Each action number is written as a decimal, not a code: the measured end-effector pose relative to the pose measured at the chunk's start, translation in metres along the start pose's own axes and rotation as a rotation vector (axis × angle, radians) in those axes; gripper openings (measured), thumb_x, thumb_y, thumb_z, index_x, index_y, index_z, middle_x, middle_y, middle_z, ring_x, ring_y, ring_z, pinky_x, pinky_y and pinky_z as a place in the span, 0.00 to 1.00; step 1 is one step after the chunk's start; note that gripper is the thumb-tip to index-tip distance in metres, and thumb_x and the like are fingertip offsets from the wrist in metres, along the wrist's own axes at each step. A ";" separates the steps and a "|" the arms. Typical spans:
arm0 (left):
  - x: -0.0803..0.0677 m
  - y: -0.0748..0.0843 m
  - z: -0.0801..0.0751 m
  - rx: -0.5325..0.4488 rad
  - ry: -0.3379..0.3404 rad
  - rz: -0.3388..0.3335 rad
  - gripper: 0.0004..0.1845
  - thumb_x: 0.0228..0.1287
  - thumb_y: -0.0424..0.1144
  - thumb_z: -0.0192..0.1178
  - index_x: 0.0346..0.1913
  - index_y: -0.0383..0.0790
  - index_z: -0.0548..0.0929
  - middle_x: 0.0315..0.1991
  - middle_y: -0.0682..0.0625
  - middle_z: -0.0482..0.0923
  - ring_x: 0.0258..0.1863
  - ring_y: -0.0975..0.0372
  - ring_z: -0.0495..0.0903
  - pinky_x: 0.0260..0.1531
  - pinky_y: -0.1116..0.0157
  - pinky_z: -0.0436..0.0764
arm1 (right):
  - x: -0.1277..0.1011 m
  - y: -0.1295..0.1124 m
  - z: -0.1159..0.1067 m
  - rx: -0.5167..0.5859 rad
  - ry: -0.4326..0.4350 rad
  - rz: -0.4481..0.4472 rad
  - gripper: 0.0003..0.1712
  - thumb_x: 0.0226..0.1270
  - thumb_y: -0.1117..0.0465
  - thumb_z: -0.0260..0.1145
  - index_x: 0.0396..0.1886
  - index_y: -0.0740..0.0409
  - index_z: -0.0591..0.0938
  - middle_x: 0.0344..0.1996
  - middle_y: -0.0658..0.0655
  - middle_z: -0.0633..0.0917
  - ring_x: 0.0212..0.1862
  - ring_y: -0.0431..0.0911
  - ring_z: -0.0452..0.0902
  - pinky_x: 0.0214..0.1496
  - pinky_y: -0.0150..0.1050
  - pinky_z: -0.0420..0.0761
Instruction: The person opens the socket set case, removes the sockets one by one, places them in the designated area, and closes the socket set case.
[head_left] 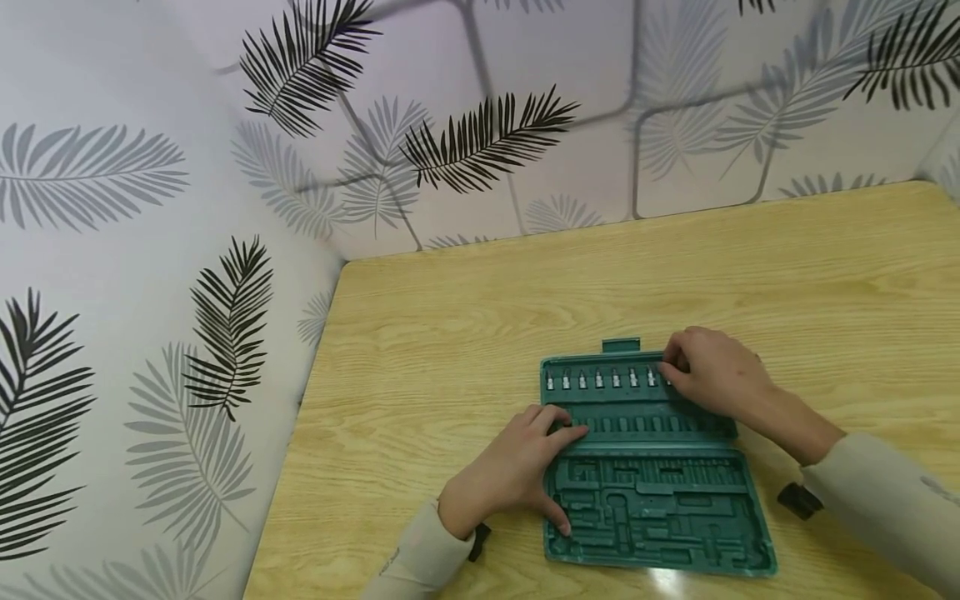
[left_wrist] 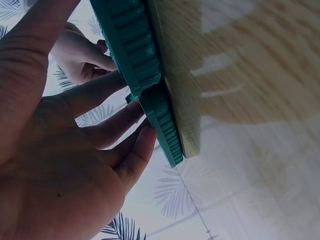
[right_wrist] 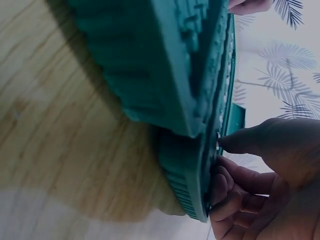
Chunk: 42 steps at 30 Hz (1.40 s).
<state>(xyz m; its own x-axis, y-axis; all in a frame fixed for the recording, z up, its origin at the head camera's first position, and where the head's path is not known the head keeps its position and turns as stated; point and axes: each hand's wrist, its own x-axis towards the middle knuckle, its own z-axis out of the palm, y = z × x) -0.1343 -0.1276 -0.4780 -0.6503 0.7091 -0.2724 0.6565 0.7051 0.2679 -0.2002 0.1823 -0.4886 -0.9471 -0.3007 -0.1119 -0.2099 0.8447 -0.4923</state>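
An open green tool case (head_left: 652,500) lies flat on the wooden table (head_left: 525,300). Its far half carries a row of small silver bits (head_left: 600,379); the moulded slots of the near half hold nothing. My left hand (head_left: 517,471) rests on the case's left edge with fingers spread, touching the rim of the case (left_wrist: 150,75). At the right end of the bit row, my right hand (head_left: 712,375) has its fingers curled. In the right wrist view the right hand (right_wrist: 270,165) pinches a bit (right_wrist: 218,136) at the rim of the case (right_wrist: 165,65).
Leaf-patterned walls (head_left: 150,250) close off the table at the left and the back. Bare wood stretches beyond the case and to its right. A small black object (head_left: 798,500) sits by my right sleeve and another (head_left: 480,542) at my left wrist.
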 end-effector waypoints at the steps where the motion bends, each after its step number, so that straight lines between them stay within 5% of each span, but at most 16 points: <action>1: 0.000 0.000 0.000 0.000 -0.001 -0.002 0.66 0.38 0.69 0.88 0.83 0.49 0.72 0.75 0.49 0.71 0.71 0.57 0.72 0.76 0.58 0.75 | 0.001 0.000 0.001 0.007 0.002 0.005 0.10 0.76 0.60 0.71 0.41 0.65 0.88 0.32 0.59 0.86 0.31 0.46 0.79 0.31 0.42 0.79; 10: 0.000 0.000 0.000 0.007 -0.005 0.003 0.66 0.38 0.69 0.88 0.83 0.50 0.72 0.75 0.50 0.71 0.71 0.57 0.72 0.76 0.59 0.74 | 0.003 0.003 0.004 0.106 0.013 0.037 0.10 0.76 0.61 0.71 0.39 0.64 0.82 0.31 0.58 0.85 0.30 0.46 0.77 0.31 0.39 0.75; 27: 0.000 0.000 0.002 -0.006 0.021 0.010 0.66 0.37 0.68 0.89 0.83 0.49 0.72 0.74 0.49 0.71 0.70 0.57 0.72 0.75 0.58 0.74 | -0.010 0.017 -0.005 0.304 0.018 0.014 0.08 0.78 0.61 0.72 0.47 0.63 0.89 0.39 0.58 0.96 0.42 0.48 0.91 0.41 0.38 0.82; 31: -0.001 0.000 0.002 0.001 0.026 0.012 0.67 0.36 0.68 0.89 0.83 0.49 0.72 0.74 0.49 0.71 0.70 0.57 0.72 0.75 0.59 0.75 | -0.009 0.018 -0.005 0.315 -0.004 0.010 0.08 0.79 0.62 0.70 0.48 0.62 0.90 0.40 0.58 0.95 0.44 0.50 0.92 0.39 0.36 0.84; 38: -0.001 -0.001 0.003 -0.008 0.015 0.004 0.66 0.37 0.68 0.88 0.83 0.49 0.72 0.74 0.49 0.71 0.70 0.57 0.72 0.76 0.58 0.74 | -0.011 0.017 -0.003 0.300 0.015 -0.023 0.06 0.80 0.62 0.70 0.45 0.59 0.90 0.41 0.57 0.93 0.45 0.50 0.89 0.48 0.49 0.86; 42: -0.001 -0.001 0.002 -0.017 0.012 0.005 0.66 0.37 0.68 0.89 0.83 0.49 0.72 0.74 0.49 0.71 0.70 0.57 0.72 0.76 0.58 0.74 | -0.014 0.015 -0.003 0.303 0.048 -0.012 0.05 0.80 0.62 0.69 0.46 0.57 0.90 0.42 0.56 0.92 0.46 0.48 0.87 0.48 0.45 0.85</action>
<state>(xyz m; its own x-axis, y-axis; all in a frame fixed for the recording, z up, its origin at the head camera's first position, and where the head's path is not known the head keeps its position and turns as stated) -0.1335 -0.1289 -0.4798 -0.6518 0.7124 -0.2599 0.6533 0.7016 0.2847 -0.1906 0.2003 -0.4915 -0.9571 -0.2819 -0.0670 -0.1458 0.6683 -0.7295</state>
